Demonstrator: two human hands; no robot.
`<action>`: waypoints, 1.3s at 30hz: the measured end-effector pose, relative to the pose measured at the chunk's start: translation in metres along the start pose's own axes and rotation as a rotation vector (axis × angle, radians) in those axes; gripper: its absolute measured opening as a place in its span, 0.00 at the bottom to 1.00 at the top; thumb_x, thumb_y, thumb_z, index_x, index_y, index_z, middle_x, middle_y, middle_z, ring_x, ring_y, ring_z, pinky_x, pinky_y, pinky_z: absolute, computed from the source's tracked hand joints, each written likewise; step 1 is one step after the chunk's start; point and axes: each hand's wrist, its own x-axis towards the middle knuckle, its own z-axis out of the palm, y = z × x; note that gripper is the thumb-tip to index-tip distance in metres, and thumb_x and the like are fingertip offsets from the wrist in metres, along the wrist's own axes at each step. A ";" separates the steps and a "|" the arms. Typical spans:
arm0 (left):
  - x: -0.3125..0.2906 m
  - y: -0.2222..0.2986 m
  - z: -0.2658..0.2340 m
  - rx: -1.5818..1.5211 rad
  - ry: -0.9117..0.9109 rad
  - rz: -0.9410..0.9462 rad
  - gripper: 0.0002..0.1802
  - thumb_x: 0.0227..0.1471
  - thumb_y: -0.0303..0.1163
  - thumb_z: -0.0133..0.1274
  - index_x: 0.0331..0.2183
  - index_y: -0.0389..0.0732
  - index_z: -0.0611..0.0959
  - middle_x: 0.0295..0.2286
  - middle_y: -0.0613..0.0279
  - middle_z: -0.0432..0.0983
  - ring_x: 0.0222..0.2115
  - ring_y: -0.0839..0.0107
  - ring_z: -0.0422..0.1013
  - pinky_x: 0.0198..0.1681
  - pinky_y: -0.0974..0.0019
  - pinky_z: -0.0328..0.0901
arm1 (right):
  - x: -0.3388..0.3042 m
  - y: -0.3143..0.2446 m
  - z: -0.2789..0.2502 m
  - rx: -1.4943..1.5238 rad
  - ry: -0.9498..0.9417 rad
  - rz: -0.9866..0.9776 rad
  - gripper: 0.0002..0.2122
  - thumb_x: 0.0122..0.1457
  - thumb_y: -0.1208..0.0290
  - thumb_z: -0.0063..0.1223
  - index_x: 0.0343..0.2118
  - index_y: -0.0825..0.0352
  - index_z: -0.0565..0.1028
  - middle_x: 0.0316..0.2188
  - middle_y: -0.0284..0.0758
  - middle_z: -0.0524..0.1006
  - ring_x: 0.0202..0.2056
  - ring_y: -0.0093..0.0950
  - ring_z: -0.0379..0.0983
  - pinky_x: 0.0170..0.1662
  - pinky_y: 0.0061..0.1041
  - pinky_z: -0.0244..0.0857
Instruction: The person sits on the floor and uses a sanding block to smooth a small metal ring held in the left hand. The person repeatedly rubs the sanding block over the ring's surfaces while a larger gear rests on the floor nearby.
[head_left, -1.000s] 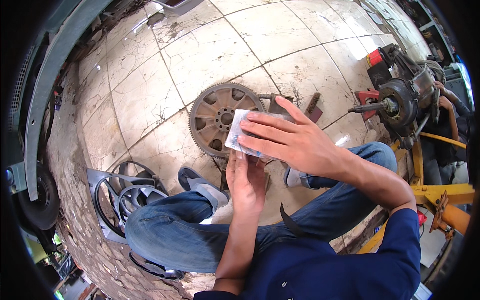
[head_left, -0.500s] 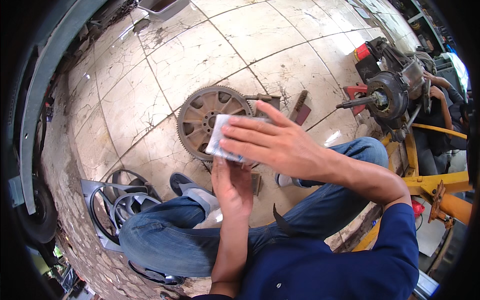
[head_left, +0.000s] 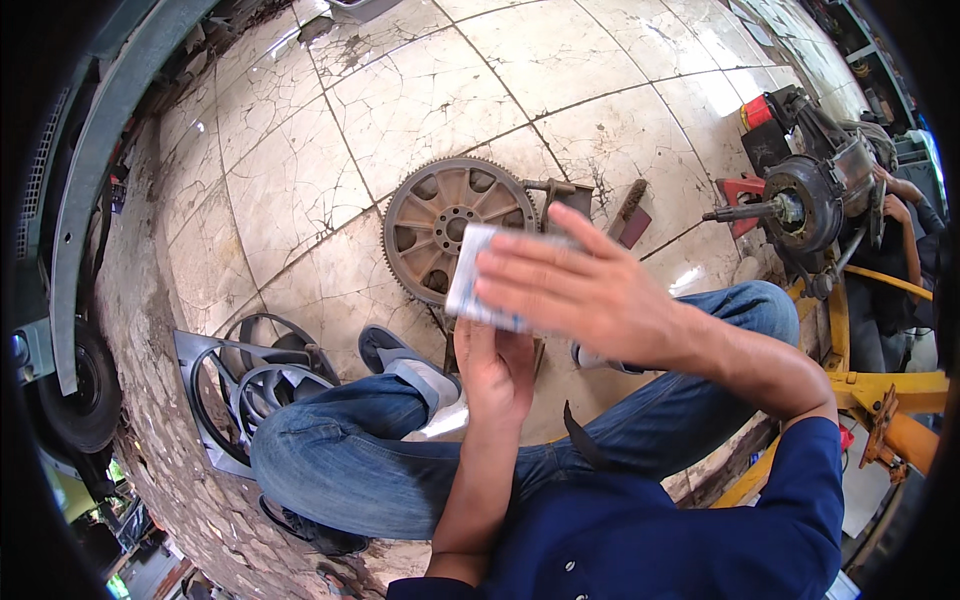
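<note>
A small flat whitish packet (head_left: 468, 285) is held in front of me, above my lap. My right hand (head_left: 585, 290) lies across its top with the fingers stretched to the left, blurred by motion. My left hand (head_left: 495, 370) comes up from below and grips the packet's lower edge. Behind the hands, a rusty toothed flywheel (head_left: 440, 225) lies flat on the cracked tile floor (head_left: 400, 90). My legs in blue jeans (head_left: 340, 460) are bent beneath the hands.
A black fan shroud (head_left: 245, 385) lies on the floor to my left. A brush (head_left: 630, 205) rests right of the flywheel. At the right stand a greasy gearbox with a shaft (head_left: 800, 200), a yellow frame (head_left: 885, 385), and another person's arm (head_left: 900, 190). A vehicle's edge and tyre (head_left: 85, 385) border the left.
Both hands stay on the packet. My right hand has slid further across it with fingers straighter, and now looks blurred. The view has shifted slightly over the floor.
</note>
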 end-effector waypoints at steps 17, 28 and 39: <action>0.001 -0.003 -0.002 -0.064 0.028 0.005 0.27 0.64 0.44 0.46 0.59 0.41 0.67 0.57 0.64 0.66 0.58 0.69 0.62 0.62 0.59 0.56 | 0.007 -0.003 -0.007 0.024 -0.055 0.042 0.22 0.56 0.73 0.49 0.55 0.60 0.72 0.57 0.33 0.72 0.62 0.27 0.63 0.68 0.43 0.44; -0.013 0.005 -0.010 -0.104 0.059 0.028 0.19 0.66 0.35 0.44 0.55 0.41 0.68 0.46 0.67 0.71 0.43 0.81 0.67 0.47 0.72 0.64 | 0.025 -0.037 -0.014 0.065 -0.157 0.011 0.21 0.54 0.81 0.48 0.52 0.69 0.74 0.56 0.40 0.72 0.60 0.36 0.65 0.66 0.45 0.48; -0.018 0.018 -0.036 -0.104 0.008 0.026 0.14 0.66 0.35 0.45 0.50 0.41 0.69 0.42 0.69 0.71 0.42 0.82 0.67 0.46 0.73 0.63 | 0.045 -0.041 0.005 0.135 -0.260 -0.008 0.22 0.55 0.84 0.43 0.55 0.71 0.71 0.57 0.44 0.70 0.61 0.41 0.64 0.64 0.43 0.54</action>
